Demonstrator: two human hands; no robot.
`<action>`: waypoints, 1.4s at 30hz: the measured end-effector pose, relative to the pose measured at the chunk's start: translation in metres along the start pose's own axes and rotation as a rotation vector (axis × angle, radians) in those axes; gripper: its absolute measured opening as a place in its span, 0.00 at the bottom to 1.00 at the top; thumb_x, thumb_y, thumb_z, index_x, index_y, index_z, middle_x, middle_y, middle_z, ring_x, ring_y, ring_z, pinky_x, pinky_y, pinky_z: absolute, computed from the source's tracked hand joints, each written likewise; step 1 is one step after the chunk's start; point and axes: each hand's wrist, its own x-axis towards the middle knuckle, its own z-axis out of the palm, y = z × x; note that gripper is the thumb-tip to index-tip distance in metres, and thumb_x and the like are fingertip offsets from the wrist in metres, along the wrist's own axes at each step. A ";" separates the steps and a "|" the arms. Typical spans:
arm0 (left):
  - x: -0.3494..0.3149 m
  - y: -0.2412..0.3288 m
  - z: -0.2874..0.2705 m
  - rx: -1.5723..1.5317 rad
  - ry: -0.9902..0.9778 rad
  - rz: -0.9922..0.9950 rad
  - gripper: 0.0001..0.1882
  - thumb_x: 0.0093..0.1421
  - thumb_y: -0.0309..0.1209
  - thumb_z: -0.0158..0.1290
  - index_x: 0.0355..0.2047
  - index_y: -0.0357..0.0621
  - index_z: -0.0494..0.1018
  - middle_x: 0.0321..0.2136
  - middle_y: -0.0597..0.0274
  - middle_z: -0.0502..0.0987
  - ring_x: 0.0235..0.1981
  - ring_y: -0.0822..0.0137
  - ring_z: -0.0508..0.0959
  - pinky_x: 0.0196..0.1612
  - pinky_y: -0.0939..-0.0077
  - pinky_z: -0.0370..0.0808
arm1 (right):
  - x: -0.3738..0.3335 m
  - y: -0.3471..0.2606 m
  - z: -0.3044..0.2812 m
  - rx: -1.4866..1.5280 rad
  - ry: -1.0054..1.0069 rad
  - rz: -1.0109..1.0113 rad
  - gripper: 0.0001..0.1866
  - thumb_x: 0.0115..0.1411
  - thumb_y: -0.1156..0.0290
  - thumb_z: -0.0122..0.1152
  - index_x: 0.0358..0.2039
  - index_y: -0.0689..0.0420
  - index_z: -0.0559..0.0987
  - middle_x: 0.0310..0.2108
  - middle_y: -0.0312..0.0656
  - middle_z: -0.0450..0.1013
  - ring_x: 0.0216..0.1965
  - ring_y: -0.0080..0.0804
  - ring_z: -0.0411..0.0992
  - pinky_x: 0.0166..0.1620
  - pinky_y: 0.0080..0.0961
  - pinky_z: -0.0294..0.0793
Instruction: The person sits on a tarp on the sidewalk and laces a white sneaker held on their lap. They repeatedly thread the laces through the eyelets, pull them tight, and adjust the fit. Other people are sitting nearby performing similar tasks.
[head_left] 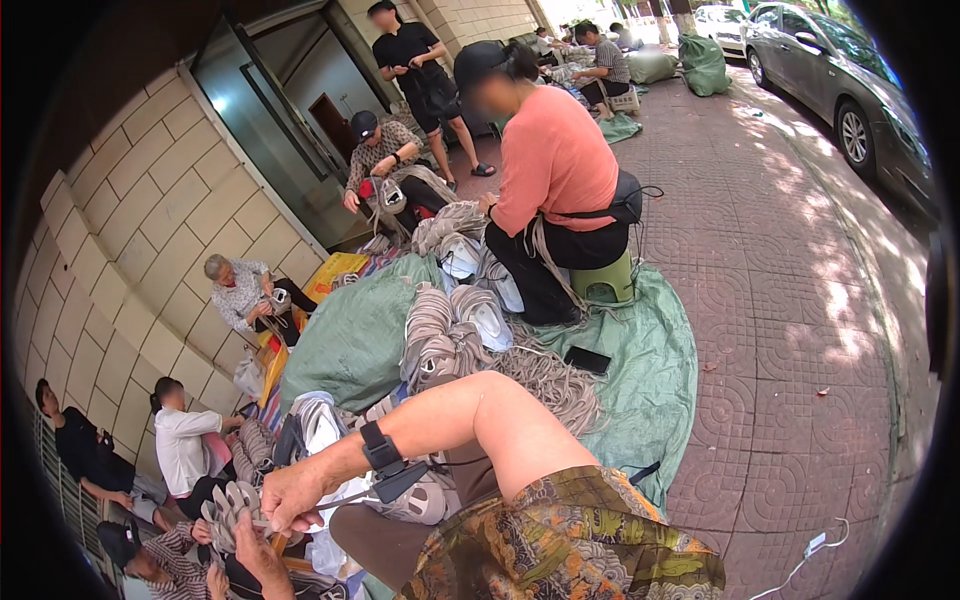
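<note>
My right hand (292,498), with a black strap and small device (384,456) on its wrist, is closed in a pinch. A flat grey-beige shoelace (345,499) runs out from its fingers. Just below, my left hand (262,562) is closed around the lower side of a grey-beige shoe upper (232,506) with rounded loops along it. The left palm and some fingertips are hidden. Under my right forearm lie more grey and white shoe uppers (430,500), close to my knees.
A heap of loose laces (560,385), stacked shoe uppers (440,330) and a black phone (587,360) lie on a green sheet (650,400). A person in a pink top (555,150) sits ahead on a green stool (605,280). Several other people sit along the wall. Cars (830,75) stand at right.
</note>
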 end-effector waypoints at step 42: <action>-0.034 0.085 0.093 -0.477 -0.545 0.047 0.09 0.48 0.19 0.48 0.31 0.38 0.64 0.21 0.57 0.68 0.24 0.55 0.74 0.24 0.64 0.71 | -0.096 0.112 -0.021 0.152 0.197 0.619 0.09 0.62 0.70 0.51 0.37 0.61 0.74 0.22 0.35 0.70 0.17 0.16 0.65 0.19 0.14 0.65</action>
